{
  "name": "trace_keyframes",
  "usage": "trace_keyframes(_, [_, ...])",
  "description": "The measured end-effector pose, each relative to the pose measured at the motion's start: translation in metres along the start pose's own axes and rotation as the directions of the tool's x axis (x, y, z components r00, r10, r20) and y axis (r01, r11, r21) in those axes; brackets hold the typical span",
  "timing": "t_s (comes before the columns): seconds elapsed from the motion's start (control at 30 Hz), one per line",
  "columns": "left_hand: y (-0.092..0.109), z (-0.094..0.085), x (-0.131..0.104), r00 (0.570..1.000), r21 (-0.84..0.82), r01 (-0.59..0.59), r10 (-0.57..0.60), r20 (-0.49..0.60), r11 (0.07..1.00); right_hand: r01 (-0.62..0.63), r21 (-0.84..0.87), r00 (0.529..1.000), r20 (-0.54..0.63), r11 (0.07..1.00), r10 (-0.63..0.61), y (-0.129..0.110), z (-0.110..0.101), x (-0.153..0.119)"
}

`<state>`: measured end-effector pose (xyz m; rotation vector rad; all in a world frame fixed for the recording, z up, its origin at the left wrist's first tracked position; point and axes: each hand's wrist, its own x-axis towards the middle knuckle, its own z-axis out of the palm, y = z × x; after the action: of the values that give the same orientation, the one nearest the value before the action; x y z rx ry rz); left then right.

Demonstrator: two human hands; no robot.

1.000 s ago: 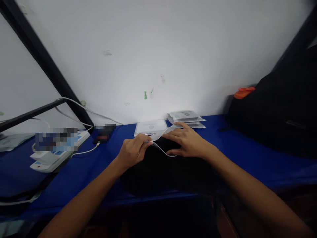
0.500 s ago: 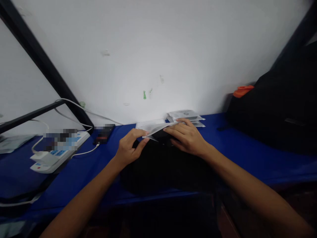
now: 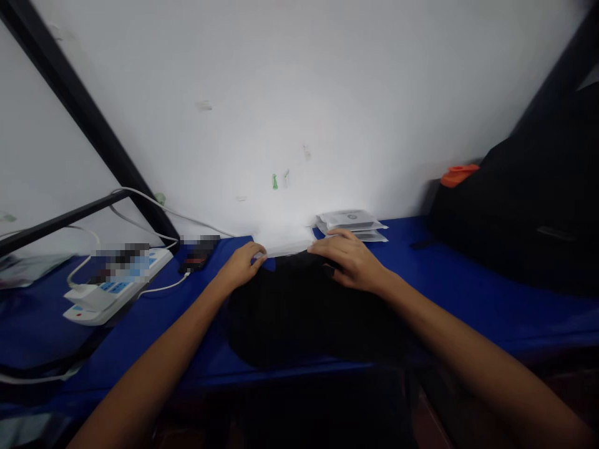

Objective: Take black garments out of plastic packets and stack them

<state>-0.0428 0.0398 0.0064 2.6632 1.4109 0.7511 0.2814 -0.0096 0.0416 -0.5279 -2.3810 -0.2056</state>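
A whitish translucent plastic bag (image 3: 285, 242) lies against the wall at the back of the blue table, its near edge towards me. My left hand (image 3: 239, 267) pinches the near left corner between thumb and fingers. At the near right corner, the fingertips of my right hand (image 3: 349, 259) are closed on the bag's edge, the thumb partly hidden. Below both hands a soft black bag or cloth (image 3: 304, 312) spreads over the table; its shape is too dark to make out. Just beyond my right hand is a small stack of similar filled plastic bags (image 3: 352, 219).
On the left lie a white power strip (image 3: 116, 287) with cables and a dark phone (image 3: 200, 252) on a charging lead. A large black bag (image 3: 519, 212) with an orange piece (image 3: 458, 175) stands at the right. Dark frame bars (image 3: 84, 118) slant at the left.
The plastic bag, raised and tilted between my hands before, is now lowered flat near the wall. My left hand has shifted slightly left, away from my right hand.
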Motion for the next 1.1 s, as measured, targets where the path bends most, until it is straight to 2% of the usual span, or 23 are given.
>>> trace_keyframes(0.07, [-0.005, 0.003, 0.000, 0.992, 0.043, 0.050, -0.055, 0.111, 0.998, 0.023, 0.022, 0.998, 0.065, 0.999, -0.024, -0.001, 0.003, 0.000])
trace_keyframes(0.1, [-0.004, 0.002, 0.000, 0.989, 0.054, 0.069, -0.075, 0.127, 0.996, 0.030, 0.031, 0.996, 0.083, 0.999, -0.033, -0.001, 0.004, -0.001])
trace_keyframes(0.2, [0.012, -0.003, -0.001, 0.995, 0.013, 0.075, -0.076, 0.071, 0.997, 0.051, 0.068, 0.990, 0.127, 0.996, -0.060, -0.004, 0.007, 0.000])
trace_keyframes(0.27, [0.030, -0.008, -0.002, 0.999, -0.131, 0.021, -0.017, 0.031, 0.991, 0.080, 0.109, 0.984, 0.150, 0.991, -0.096, -0.007, 0.007, 0.002])
trace_keyframes(0.37, [0.062, -0.011, -0.007, 0.985, -0.460, -0.074, 0.136, 0.103, 0.885, 0.120, 0.162, 0.975, 0.167, 0.980, -0.147, -0.012, 0.009, 0.004])
trace_keyframes(0.43, [0.079, -0.010, -0.010, 0.966, -0.555, -0.062, 0.190, 0.176, 0.830, 0.139, 0.183, 0.970, 0.174, 0.973, -0.171, -0.014, 0.012, 0.005])
trace_keyframes(0.5, [0.088, -0.008, -0.013, 0.954, -0.579, -0.024, 0.191, 0.229, 0.815, 0.152, 0.195, 0.966, 0.177, 0.969, -0.187, -0.015, 0.015, 0.005])
trace_keyframes(0.6, [0.087, -0.010, -0.013, 0.958, -0.624, 0.016, 0.167, 0.233, 0.781, 0.164, 0.190, 0.970, 0.145, 0.968, -0.193, -0.014, 0.018, 0.004])
trace_keyframes(0.7, [0.076, -0.018, -0.011, 0.953, -0.707, 0.079, 0.156, 0.261, 0.702, 0.143, 0.177, 0.977, 0.129, 0.974, -0.167, -0.010, 0.013, 0.004])
trace_keyframes(0.83, [0.061, -0.028, -0.009, 0.927, -0.783, 0.180, 0.164, 0.338, 0.596, -0.010, 0.174, 0.978, 0.206, 0.985, -0.027, 0.000, -0.009, 0.005])
trace_keyframes(0.97, [0.054, -0.030, -0.008, 0.901, -0.776, 0.220, 0.181, 0.393, 0.592, -0.149, 0.223, 0.963, 0.252, 0.963, 0.090, 0.012, -0.024, 0.003])
trace_keyframes(1.1, [0.052, -0.029, -0.008, 0.898, -0.749, 0.222, 0.169, 0.406, 0.624, -0.193, 0.314, 0.945, 0.316, 0.929, 0.089, 0.020, -0.026, 0.000])
